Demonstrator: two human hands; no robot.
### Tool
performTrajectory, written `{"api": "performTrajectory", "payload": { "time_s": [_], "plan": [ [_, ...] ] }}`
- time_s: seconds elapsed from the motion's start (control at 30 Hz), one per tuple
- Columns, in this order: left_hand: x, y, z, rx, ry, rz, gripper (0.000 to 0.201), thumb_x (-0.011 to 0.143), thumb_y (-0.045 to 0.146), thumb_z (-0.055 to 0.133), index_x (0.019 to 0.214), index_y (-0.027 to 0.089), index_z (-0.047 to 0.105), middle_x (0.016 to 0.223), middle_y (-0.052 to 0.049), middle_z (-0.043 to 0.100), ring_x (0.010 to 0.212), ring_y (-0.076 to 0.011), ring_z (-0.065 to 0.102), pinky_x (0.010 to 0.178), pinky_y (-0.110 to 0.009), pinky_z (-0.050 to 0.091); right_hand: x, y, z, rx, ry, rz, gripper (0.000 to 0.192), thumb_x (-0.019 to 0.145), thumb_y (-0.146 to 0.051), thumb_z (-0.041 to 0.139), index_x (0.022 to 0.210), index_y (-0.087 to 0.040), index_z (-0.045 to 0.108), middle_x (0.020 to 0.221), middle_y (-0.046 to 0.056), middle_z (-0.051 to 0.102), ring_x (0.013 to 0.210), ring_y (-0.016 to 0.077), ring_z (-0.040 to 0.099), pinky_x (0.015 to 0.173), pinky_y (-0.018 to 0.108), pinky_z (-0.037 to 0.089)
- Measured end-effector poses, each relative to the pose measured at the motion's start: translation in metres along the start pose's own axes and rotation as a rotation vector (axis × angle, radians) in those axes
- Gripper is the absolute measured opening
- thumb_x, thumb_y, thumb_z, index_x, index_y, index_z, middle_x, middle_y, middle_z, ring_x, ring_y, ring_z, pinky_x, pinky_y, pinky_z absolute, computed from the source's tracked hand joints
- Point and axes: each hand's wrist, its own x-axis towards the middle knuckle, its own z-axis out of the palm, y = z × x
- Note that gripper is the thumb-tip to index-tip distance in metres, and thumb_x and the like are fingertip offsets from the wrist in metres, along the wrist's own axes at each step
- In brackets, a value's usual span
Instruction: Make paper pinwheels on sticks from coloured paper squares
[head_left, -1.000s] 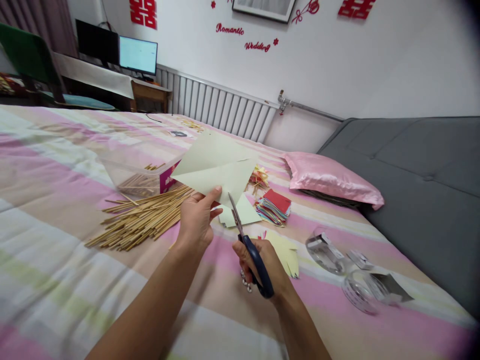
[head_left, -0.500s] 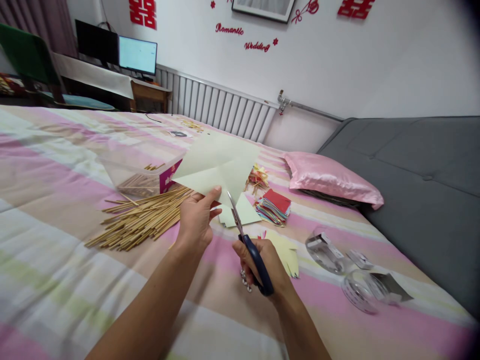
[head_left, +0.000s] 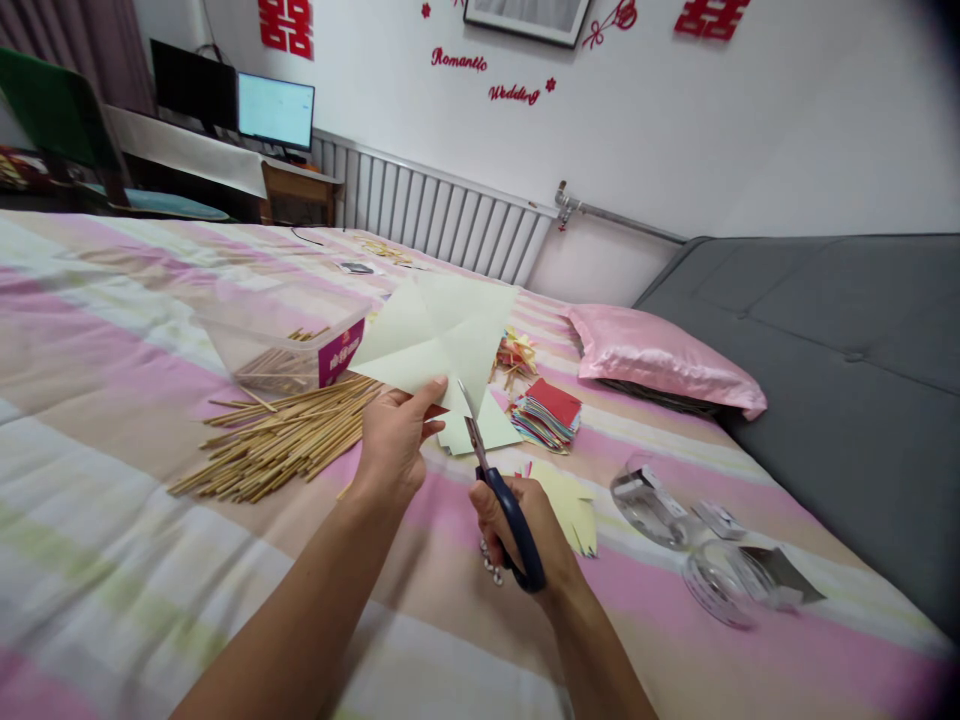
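My left hand (head_left: pixel 397 435) pinches the near edge of a pale green sheet of paper (head_left: pixel 442 325), which has crossing crease lines and is held up above the bed. In my right hand (head_left: pixel 525 520) is a pair of scissors (head_left: pixel 517 525) with dark blue handles. Their blades meet the paper's near corner, just right of my left thumb; how far they are parted is hard to see. Beneath lies more pale green paper (head_left: pixel 487 425). By my right hand rest cut yellow paper pieces (head_left: pixel 566 500).
Left of my hand lies a pile of thin wooden sticks (head_left: pixel 285 445), with a clear plastic box (head_left: pixel 277 360) behind it. A stack of coloured paper squares (head_left: pixel 551 410) and rolls of clear tape (head_left: pixel 724 585) lie to the right. Further back is a pink pillow (head_left: pixel 664 355).
The scissor blades have moved up onto the paper's edge. The sheet has tilted slightly and shows its creases more clearly. Both hands have shifted only a little.
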Motion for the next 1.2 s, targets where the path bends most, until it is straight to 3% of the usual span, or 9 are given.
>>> {"api": "performTrajectory", "payload": {
  "time_s": [1.2],
  "plan": [
    [-0.0075, -0.0038, 0.0024, 0.209, -0.142, 0.028, 0.028, 0.052, 0.030, 0.079, 0.070, 0.010, 0.070, 0.065, -0.006, 0.066, 0.055, -0.0107, 0.054, 0.049, -0.021, 0.038, -0.0025, -0.0048, -0.0041, 0.012, 0.017, -0.036, 0.058, 0.068, -0.076, 0.049, 0.059, -0.018, 0.046, 0.041, -0.004, 0.043, 0.036, 0.0083, 0.041, 0.039, 0.021, 0.031]
  ]
}}
